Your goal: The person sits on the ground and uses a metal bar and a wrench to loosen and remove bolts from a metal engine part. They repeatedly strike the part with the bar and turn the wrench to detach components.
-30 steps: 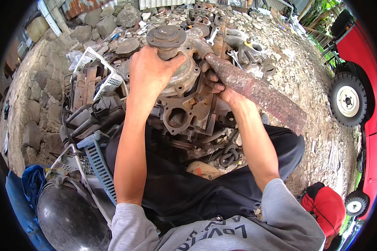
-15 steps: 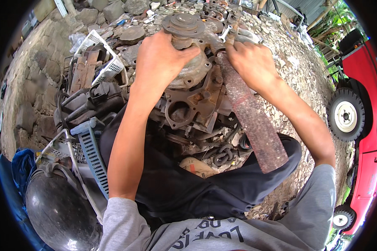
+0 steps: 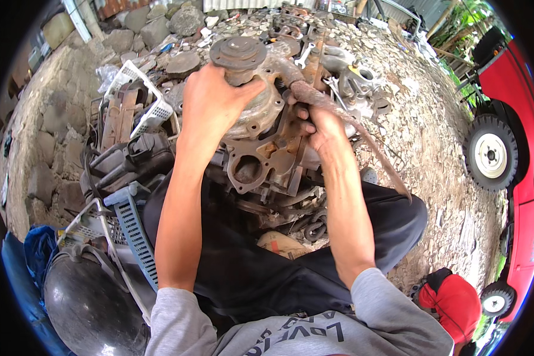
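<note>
My left hand (image 3: 213, 101) grips the grey cast pump housing (image 3: 255, 118) just below its round flange (image 3: 237, 52). This housing sits on a rusty engine assembly (image 3: 270, 151) with an open round port (image 3: 246, 169). On the housing's right, my right hand (image 3: 319, 124) is closed under the upper end of a long rusty, mottled flat piece (image 3: 368, 133), seen nearly edge-on and slanting down to the right. Its curled fingers partly hide what they grip. A wrench (image 3: 304, 54) and grey metal castings (image 3: 356, 80) lie beyond.
A white basket (image 3: 145, 110) of parts, dark metal parts (image 3: 133, 160), a blue crate (image 3: 136, 237) and a black rounded object (image 3: 89, 302) lie left. A red vehicle (image 3: 522, 196) stands right, with a person in red clothing (image 3: 454, 308) low beside it. Stones (image 3: 118, 41) line the back.
Half a second ago my right hand was on top of the flat piece; now it is underneath. The piece has turned edge-on and its lower end has risen. My left hand still grips the housing.
</note>
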{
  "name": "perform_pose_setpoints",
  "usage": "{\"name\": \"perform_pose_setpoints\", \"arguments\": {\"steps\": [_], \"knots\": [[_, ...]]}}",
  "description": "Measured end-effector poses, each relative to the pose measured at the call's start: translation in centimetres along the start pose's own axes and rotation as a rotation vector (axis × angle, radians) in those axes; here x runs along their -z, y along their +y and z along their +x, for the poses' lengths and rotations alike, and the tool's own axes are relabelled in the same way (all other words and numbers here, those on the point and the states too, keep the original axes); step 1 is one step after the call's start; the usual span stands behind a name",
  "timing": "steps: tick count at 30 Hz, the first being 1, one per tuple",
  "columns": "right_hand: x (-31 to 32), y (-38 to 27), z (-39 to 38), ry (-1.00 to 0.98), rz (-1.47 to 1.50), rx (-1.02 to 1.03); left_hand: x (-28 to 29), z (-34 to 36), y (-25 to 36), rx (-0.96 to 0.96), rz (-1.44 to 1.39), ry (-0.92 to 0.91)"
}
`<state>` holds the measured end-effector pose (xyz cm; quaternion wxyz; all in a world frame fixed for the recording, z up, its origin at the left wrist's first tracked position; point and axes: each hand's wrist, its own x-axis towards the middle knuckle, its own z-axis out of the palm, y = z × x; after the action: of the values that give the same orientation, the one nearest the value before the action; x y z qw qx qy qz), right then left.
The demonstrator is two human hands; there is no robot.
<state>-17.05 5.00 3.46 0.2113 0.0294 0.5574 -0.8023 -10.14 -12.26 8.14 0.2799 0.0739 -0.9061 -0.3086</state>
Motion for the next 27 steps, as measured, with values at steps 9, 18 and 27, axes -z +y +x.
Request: {"name": "perform_pose_setpoints", "arguments": {"steps": [9, 18, 27], "knots": [[0.2, 0.9, -4.2, -0.246, 0.407, -0.264, 0.0, -0.2, -0.1, 0.005, -0.047, -0.004], [-0.2, -2.3, -7.2, 0.321, -1.722, 1.393, 0.3, -0.6, -0.2, -0.002, 0.009, 0.001], [-0.6, -2.4, -4.0, 0.194, -2.782, 1.368, 0.1, -0.3, -0.2, 0.004, 0.004, -0.001]]}}
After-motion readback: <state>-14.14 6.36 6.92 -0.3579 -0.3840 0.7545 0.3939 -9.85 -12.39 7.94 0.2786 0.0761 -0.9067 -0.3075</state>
